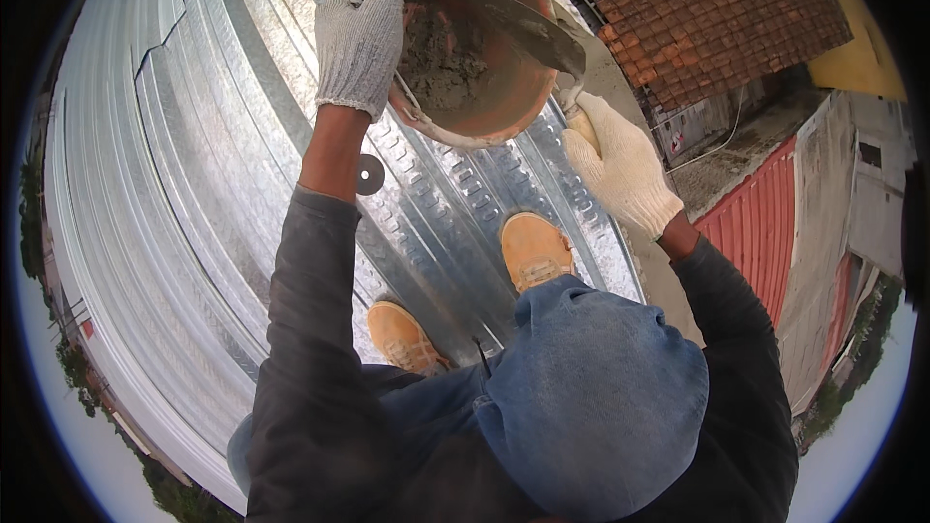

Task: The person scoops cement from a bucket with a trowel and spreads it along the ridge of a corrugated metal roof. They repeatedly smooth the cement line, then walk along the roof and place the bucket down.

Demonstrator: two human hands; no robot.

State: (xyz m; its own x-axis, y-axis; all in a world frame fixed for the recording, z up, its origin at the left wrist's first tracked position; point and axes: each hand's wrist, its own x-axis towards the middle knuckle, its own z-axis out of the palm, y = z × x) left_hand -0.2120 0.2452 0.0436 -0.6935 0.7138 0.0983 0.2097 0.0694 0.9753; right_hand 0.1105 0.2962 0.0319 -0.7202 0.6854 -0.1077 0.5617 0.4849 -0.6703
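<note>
An orange bucket with grey wet mortar inside is held up above the ribbed metal sheeting. My left hand, in a grey knit glove, grips its left rim by the wire handle. My right hand, in a cream glove, holds the wooden handle of a trowel, whose mortar-smeared blade is over the inside of the bucket at the right rim. A small dark disc with a hole shows just past my left wrist.
My tan boots stand on the shiny corrugated sheets. A grey concrete edge runs along the right. Beyond it lie a tiled roof, red corrugated panels and weathered walls, lower down.
</note>
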